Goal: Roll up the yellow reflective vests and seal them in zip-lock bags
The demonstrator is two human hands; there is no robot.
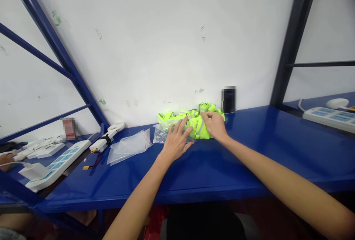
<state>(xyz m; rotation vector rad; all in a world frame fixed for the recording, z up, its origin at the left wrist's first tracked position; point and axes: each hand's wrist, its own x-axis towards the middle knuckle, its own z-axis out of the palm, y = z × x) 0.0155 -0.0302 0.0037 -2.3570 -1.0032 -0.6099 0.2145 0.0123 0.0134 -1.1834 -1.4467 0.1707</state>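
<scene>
A fluorescent yellow reflective vest [202,128] with grey strips lies bunched on the blue table near the wall. My right hand [215,124] is closed in a pinch on its upper right part. To the left, a clear plastic bag [159,135] rests against the yellow fabric and partly overlaps it. My left hand [177,140] lies on this bag with its fingers spread, fingertips reaching towards the vest. How far the vest sits inside the bag, I cannot tell.
Flat clear zip bags [129,146] lie left on the blue table [205,169]. Beyond them are a small white fan [116,127], a battery lead [94,162] and a power strip [65,162]. A dark upright object [229,100] leans by the wall. Another power strip [330,118] is far right.
</scene>
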